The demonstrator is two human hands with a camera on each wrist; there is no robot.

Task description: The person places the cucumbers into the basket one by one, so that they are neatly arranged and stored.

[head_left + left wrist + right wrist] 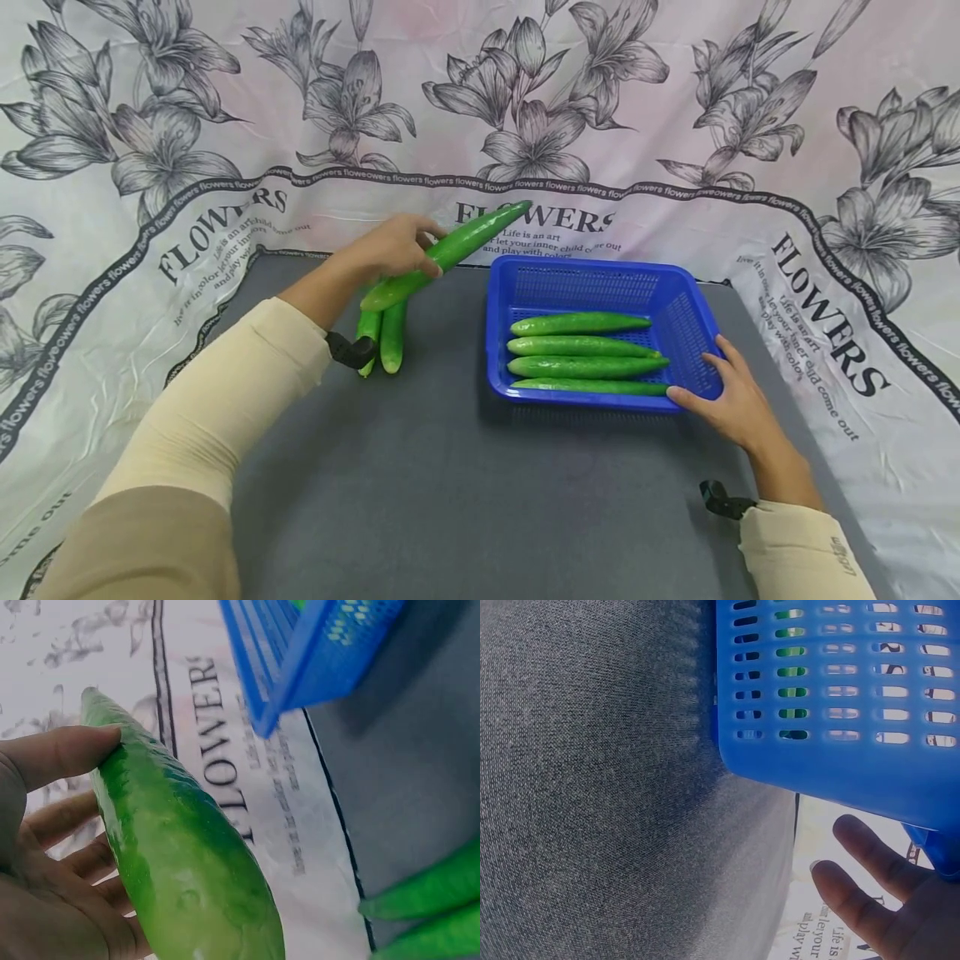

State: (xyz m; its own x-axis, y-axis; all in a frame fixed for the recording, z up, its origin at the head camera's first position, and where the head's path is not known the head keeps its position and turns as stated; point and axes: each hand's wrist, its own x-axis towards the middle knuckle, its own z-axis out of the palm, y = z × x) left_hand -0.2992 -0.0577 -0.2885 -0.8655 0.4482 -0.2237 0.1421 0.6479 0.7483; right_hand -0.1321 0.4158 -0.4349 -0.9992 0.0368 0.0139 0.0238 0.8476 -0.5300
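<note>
Left hand (401, 246): thumb and fingers wrapped round a cucumber (468, 242), raised off the table (450, 483) at the basket's 10 o'clock, far tip toward 2. Two more cucumbers (392, 342) lie side by side at the basket's 9 o'clock. Right hand (738, 408): fingers spread wide, fairly straight, thumb touching the rim at the blue basket's (585, 287) 4 o'clock. Four cucumbers (588, 367) inside, lengthwise 9-to-3.
</note>
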